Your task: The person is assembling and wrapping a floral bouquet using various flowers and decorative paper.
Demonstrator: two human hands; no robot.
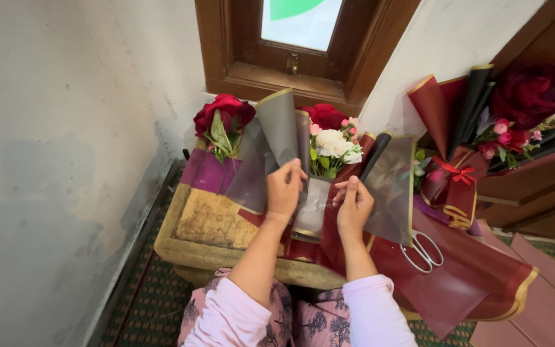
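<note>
- Hands at work over a low stone table point(210, 222), seen from above, pink sleeves in the foreground.
- Left hand point(284, 189) closed on a translucent grey wrapping sheet point(281, 128), thumb and fingers pinching its lower part; sheet standing tall, long axis running up and away from the table's near edge toward the window.
- Right hand point(353, 207) pinching the inner edge of a second grey sheet point(392, 186), gold-trimmed, hanging just right of the first.
- Between the two hands, over the table's middle: a small bouquet of white and pink blooms point(333, 146), stems pointing down toward the wrists, about equally near to either hand.
- Red rose bunch point(223, 122) at the table's far left corner, in purple wrap.
- Finished bouquet point(515, 109) in maroon and black wrap, red bow, well to the right of the table.
- Scissors point(422, 250), one pair, on maroon sheets point(476, 276) draped off the table's right side, nearer the right hand.
- Count: two grey sheets in hand, three flower bunches, one pair of scissors.
</note>
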